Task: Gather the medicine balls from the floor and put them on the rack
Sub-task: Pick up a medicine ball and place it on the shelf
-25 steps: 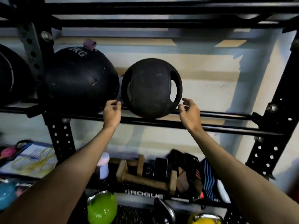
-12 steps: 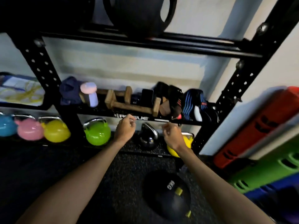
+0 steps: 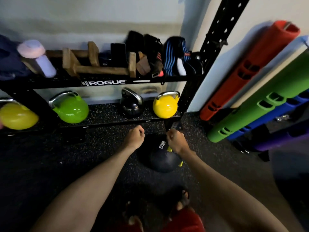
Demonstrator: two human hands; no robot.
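We record the black 6KG medicine ball [image 3: 161,160] lying on the rubber floor [image 3: 66,156] just before the rack's [image 3: 219,30] bottom shelf. Left hand [image 3: 134,137] and right hand [image 3: 175,139] hover over it, fingers curled inward, gripping nothing; the ball sits below and between both fists.

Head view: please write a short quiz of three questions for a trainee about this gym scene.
1. Which weight is printed on the medicine ball? A 4KG, B 6KG, C 10KG.
2. True or false: it lies on the floor before the rack.
3. Fill in: the thing between the green kettlebell and the yellow kettlebell is a ____.
Key: 1 B; 2 true; 3 black kettlebell.
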